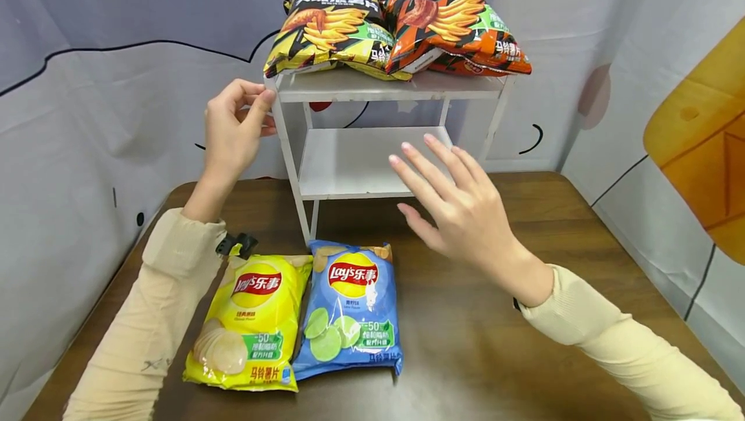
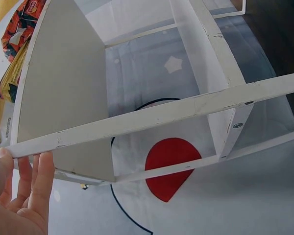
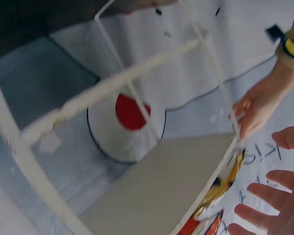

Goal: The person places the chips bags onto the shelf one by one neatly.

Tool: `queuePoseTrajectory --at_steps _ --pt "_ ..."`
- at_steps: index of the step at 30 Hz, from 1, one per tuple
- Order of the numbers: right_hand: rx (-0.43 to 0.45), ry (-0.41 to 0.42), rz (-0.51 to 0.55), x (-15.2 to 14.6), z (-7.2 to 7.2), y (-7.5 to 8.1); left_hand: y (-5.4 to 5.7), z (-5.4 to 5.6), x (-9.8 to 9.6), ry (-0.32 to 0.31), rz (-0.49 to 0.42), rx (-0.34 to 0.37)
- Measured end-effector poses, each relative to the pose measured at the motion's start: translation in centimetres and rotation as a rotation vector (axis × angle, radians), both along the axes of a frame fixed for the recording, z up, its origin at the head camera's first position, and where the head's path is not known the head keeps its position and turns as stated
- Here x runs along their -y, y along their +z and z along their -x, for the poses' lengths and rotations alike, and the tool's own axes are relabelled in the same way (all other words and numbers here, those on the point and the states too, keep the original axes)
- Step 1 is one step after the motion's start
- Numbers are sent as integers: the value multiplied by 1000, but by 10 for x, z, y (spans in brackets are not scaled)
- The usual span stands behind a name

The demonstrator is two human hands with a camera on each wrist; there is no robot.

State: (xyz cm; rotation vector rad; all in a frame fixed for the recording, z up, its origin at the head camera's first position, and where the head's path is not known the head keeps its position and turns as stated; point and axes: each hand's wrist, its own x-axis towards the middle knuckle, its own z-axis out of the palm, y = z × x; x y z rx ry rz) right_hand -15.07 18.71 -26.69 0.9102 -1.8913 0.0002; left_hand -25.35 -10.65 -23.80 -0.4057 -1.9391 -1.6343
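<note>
A white two-tier shelf rack (image 1: 384,88) stands toward the back of the table. My left hand (image 1: 235,123) pinches its front left post near the top, thumb on one side and fingers on the other, as the left wrist view shows at the post (image 2: 137,122). My right hand (image 1: 456,207) is held in front of the lower shelf (image 1: 349,162), fingers spread and holding nothing. On the top shelf lie a yellow-and-black chip bag (image 1: 332,33) and an orange-and-black chip bag (image 1: 456,33), side by side.
A yellow Lay's chip bag (image 1: 250,324) and a blue lime Lay's bag (image 1: 352,311) lie next to each other on the brown wooden table (image 1: 495,343), in front of the rack. Patterned cloth (image 1: 145,7) hangs behind and along the sides.
</note>
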Motion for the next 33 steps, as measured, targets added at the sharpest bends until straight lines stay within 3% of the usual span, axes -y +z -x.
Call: queuePoseTrajectory --at_steps 5,14,23,33 --pt "29 19 -44 8 -9 -17 0 -1 1 6 26 -5" --pt "194 -1 -64 13 -12 -55 1 0 -2 9 25 -7" --pt "272 12 -90 22 -20 -88 -1 -1 -1 26 27 -5" --pt "395 -9 -227 33 -41 -124 -2 -2 -2 39 27 -20"
